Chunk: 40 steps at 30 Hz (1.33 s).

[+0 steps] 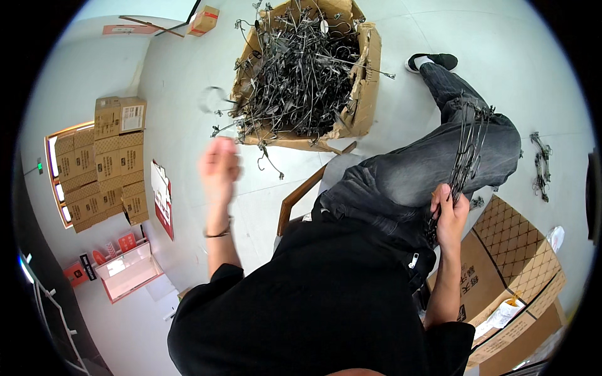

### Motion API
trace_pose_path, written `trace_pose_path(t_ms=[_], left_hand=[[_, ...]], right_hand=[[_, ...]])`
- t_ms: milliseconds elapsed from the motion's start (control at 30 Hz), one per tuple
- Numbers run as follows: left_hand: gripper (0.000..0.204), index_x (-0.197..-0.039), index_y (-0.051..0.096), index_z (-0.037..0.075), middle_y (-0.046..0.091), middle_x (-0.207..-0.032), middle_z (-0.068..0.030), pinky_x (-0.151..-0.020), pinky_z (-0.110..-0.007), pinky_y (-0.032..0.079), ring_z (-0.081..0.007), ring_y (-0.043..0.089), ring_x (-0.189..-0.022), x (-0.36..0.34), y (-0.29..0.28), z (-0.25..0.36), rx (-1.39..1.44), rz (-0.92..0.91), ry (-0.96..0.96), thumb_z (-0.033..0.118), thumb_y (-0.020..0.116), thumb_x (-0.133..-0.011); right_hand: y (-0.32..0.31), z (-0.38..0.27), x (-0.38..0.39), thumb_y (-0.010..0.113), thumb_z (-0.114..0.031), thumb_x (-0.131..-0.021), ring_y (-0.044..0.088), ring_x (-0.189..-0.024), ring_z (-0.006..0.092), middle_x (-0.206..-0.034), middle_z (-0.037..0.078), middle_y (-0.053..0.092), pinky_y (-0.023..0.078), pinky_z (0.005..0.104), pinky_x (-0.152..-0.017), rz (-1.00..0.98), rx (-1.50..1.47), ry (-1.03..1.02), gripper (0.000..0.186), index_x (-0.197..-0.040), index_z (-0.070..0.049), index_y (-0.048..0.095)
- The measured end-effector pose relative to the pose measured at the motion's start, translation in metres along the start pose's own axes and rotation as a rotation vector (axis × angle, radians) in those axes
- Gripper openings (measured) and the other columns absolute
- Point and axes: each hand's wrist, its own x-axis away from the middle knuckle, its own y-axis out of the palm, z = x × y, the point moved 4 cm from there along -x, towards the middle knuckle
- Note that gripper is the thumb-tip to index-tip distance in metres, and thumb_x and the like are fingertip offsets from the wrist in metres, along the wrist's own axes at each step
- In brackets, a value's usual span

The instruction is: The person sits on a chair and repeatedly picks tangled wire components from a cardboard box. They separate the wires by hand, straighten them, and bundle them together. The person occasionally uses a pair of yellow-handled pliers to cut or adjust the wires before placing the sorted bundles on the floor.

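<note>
In my right hand (448, 216), closed near my right thigh, is a bundle of thin black wire clip hangers (465, 147). Its far end lies over my knee. My left hand (221, 169) is lifted at the near left corner of a torn cardboard box (370, 81). Motion smears its fingers, so whether it grips anything is unclear. Beyond that hand a faint curved hook shape (213, 99) is blurred too. A tangled heap of black clip hangers (301, 75) fills the box, some poking over its rim.
Small bundles of black hangers (540, 166) lie on the floor at right. A patterned carton (508, 250) stands near my right elbow. Beside my left leg is a wooden chair arm (300, 195). Stacked brown cartons (103, 163) stand farther left.
</note>
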Motion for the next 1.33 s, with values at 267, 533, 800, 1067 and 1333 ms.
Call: trace_pose_path(t_ms=[267, 533, 800, 1067, 1333], left_hand=[[0.019, -0.097, 0.06, 0.003, 0.043, -0.062, 0.005, -0.037, -0.02, 0.021, -0.0013, 0.029, -0.044, 0.022, 0.052, 0.059, 0.296, -0.183, 0.168, 0.018, 0.052, -0.105], [0.02, -0.094, 0.063, -0.001, 0.059, -0.064, -0.0011, -0.048, -0.024, 0.044, -0.0064, 0.056, -0.055, 0.104, 0.299, -0.006, 0.179, -0.675, 0.02, 0.015, 0.055, -0.103], [0.035, -0.116, 0.063, 0.001, 0.057, -0.092, -0.0095, -0.063, -0.039, 0.052, -0.0272, 0.061, -0.075, 0.121, 0.336, 0.029, -0.454, -0.705, 1.039, 0.008, 0.063, -0.081], [0.022, -0.105, 0.073, 0.002, 0.069, -0.081, -0.012, -0.068, -0.04, 0.051, -0.0295, 0.065, -0.072, 0.011, 0.387, -0.018, -0.174, -0.71, 0.404, 0.011, 0.057, -0.093], [0.032, -0.104, 0.075, 0.005, 0.072, -0.101, -0.0234, -0.091, -0.049, 0.053, -0.0419, 0.068, -0.1, -0.102, 0.555, -0.335, -0.974, -0.793, -0.112, 0.031, 0.065, -0.087]], right_hand=[[0.004, -0.005, 0.006, 0.054, -0.025, -0.105, 0.049, -0.054, 0.0047, -0.065, -0.001, 0.058, 0.037, 0.0213, -0.049, 0.032, -0.039, -0.013, 0.032, -0.082, -0.004, 0.06], [0.0, -0.015, 0.006, 0.054, -0.027, -0.105, 0.052, -0.057, 0.0048, -0.067, 0.0, 0.059, 0.039, 0.0209, -0.05, 0.101, -0.086, -0.051, 0.033, -0.082, -0.004, 0.062], [-0.035, -0.014, 0.001, 0.066, -0.02, -0.099, 0.05, -0.058, 0.0052, -0.069, -0.001, 0.059, 0.039, 0.0219, -0.053, 0.374, -0.173, -0.098, 0.019, -0.092, -0.002, 0.065], [-0.074, -0.013, -0.021, 0.056, -0.019, -0.102, 0.038, -0.052, 0.0098, -0.062, 0.0, 0.042, 0.031, 0.0268, -0.052, 0.456, -0.469, -0.183, 0.028, -0.079, -0.007, 0.047], [-0.109, -0.009, -0.058, 0.057, -0.03, -0.102, 0.042, -0.052, 0.0124, -0.064, 0.005, 0.042, 0.035, 0.0259, -0.05, 0.439, -0.576, -0.112, 0.033, -0.081, -0.007, 0.044]])
